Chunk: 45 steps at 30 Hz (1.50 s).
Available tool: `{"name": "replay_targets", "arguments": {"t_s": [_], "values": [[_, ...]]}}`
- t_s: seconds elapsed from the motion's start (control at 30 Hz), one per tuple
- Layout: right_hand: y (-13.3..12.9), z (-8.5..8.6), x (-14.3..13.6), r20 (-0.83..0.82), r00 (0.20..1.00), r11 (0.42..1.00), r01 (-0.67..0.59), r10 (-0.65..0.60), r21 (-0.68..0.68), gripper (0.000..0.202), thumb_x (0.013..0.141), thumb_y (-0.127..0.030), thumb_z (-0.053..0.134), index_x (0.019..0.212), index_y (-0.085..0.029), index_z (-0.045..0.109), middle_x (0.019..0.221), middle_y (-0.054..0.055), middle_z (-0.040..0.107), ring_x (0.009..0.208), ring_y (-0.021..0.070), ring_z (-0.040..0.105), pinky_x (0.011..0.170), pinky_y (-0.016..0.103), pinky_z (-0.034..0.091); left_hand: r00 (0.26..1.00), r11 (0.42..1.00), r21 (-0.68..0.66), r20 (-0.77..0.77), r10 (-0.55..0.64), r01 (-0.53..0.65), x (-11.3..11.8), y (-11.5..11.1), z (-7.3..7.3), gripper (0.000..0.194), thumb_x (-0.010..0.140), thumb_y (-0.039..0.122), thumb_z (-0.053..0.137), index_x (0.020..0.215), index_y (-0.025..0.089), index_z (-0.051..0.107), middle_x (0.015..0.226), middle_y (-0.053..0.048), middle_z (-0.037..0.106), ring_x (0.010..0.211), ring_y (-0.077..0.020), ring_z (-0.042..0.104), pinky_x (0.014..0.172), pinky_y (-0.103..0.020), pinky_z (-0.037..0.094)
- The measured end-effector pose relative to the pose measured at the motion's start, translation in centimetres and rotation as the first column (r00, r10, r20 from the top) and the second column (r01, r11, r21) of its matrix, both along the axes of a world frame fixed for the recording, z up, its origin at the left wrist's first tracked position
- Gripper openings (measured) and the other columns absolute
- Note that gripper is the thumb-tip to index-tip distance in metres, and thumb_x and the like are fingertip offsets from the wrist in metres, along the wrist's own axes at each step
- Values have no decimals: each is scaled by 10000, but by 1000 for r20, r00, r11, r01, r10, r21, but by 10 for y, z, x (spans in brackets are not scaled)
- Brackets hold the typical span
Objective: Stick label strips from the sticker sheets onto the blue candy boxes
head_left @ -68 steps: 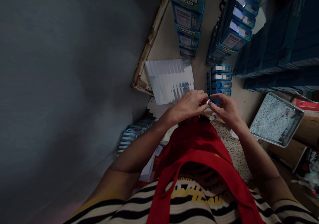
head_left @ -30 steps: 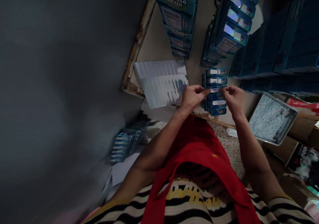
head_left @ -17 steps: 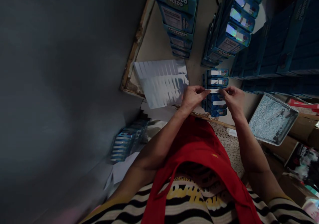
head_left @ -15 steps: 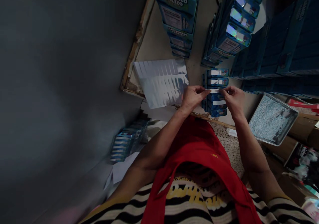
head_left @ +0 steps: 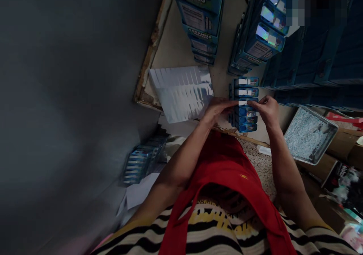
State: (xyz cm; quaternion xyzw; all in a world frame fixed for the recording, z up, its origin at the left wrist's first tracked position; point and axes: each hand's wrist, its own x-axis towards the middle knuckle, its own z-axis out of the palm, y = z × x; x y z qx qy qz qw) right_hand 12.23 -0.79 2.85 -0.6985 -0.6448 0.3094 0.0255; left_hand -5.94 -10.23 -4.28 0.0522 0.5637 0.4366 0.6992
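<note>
A row of small blue boxes (head_left: 248, 120) stands on the table between my hands. A white sticker (head_left: 242, 103) lies across the third box from the far end. My left hand (head_left: 217, 109) reaches in from the left, fingers stretched, one fingertip at the sticker's left end; its thumb is blurred. From the other side my right hand (head_left: 266, 109) touches the sticker's right end, its fingers bent together. The two farthest boxes bear white stickers too. Beside my left hand lies a sheet of white sticker strips (head_left: 181, 92).
Tall stacks of blue boxes stand behind on the table, one at the left (head_left: 198, 16) and one at the right (head_left: 258, 43). A metal tray (head_left: 307, 136) of pale pieces is at the right. More blue boxes (head_left: 138, 162) sit low at the left.
My left fingers have straightened from a pinch on the sticker, and that hand has shifted slightly. The sticker now lies against the box. My right hand stays at its right end.
</note>
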Motion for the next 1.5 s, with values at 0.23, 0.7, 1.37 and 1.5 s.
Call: {"name": "replay_targets", "arguments": {"t_s": [0.23,0.7,1.37,1.5], "values": [[4,6,8,-103,993,998,63,-66,-27,499,687,-610,873,674,-244,534,611,-48,534,614,147,489,596,293,331,955,994,-45,-285,79,-96,8,11,-28,283,799,336,822,694,205,594,606,44,583,557,-99,531,558,-231,405],[-25,42,-29,-316,948,994,72,-41,86,580,781,-723,822,707,-249,495,635,-41,508,591,124,467,566,284,364,998,991,132,56,20,-28,30,-43,69,707,637,767,884,975,160,751,870,-79,789,571,-127,670,518,-236,496],[-35,21,0,-246,969,1000,28,-29,-8,477,638,-385,866,974,-264,550,726,-51,710,709,222,717,654,332,525,811,992,70,-584,-44,104,16,-42,54,182,818,333,827,737,181,769,651,-8,720,648,-163,657,624,-265,443],[-30,16,-2,-138,990,998,-33,40,52,435,671,-360,841,974,-275,541,739,-52,720,746,243,727,693,363,537,824,995,48,-565,-44,86,18,-36,45,191,821,342,836,749,175,781,647,-15,727,635,-170,664,631,-275,446]]}}
